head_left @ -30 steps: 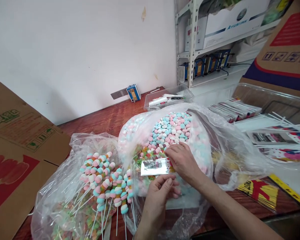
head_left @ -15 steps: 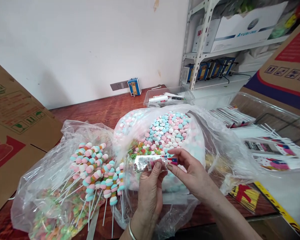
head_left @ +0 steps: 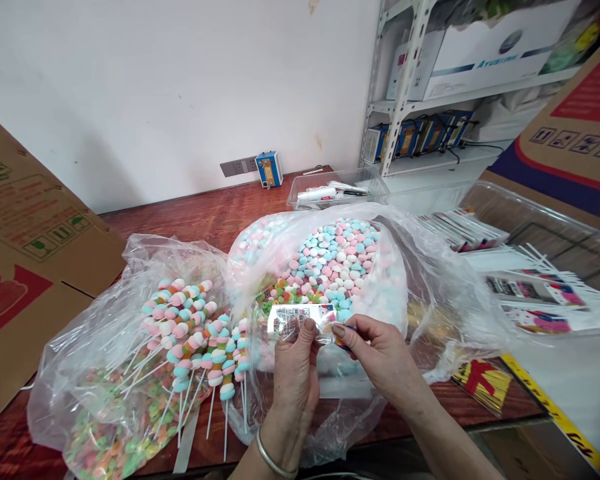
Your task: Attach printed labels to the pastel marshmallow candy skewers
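Observation:
A small printed clear candy wrapper bag (head_left: 286, 320) lies across both hands, in front of the open bag of candies. My left hand (head_left: 297, 373) pinches its middle, thumb on top. At the right end, my right hand (head_left: 375, 350) grips the bag's blue and red edge between thumb and fingers. Behind them, a large plastic bag (head_left: 395, 267) stands open, full of pink, blue and white candies (head_left: 337, 257), with some green and orange gummy rings (head_left: 287, 293) near its front. To the left, several marshmallow-like candy skewers (head_left: 185, 317) on white sticks rest on another plastic bag (head_left: 100, 340).
Cardboard boxes stand left (head_left: 35, 267) and right (head_left: 575, 133). A clear tray (head_left: 375, 180) holds pens at the back. Printed wrappers (head_left: 535, 290) and white sticks lie in a clear bin at right. Gold twist ties (head_left: 485, 387) lie near the table edge.
My right hand's fingers have closed further over the wrapper's coloured end, with the hand slightly lower. The left hand keeps its pinch. The view has shifted a little.

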`<move>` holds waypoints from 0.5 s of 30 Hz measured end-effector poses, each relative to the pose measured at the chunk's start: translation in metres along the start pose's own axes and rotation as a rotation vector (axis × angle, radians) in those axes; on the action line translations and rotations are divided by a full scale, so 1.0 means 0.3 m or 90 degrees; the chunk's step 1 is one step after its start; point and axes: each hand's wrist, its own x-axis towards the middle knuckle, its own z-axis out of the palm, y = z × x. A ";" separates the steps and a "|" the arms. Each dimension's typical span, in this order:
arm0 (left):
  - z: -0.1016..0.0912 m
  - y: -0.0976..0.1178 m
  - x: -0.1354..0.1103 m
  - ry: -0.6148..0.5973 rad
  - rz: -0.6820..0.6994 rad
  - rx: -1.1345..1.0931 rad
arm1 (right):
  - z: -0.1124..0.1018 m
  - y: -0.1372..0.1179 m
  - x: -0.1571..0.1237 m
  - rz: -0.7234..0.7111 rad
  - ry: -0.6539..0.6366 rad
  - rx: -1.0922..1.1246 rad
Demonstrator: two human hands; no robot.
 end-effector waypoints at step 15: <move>-0.032 0.005 0.036 0.022 0.041 0.011 | -0.004 -0.003 -0.007 -0.026 -0.017 -0.047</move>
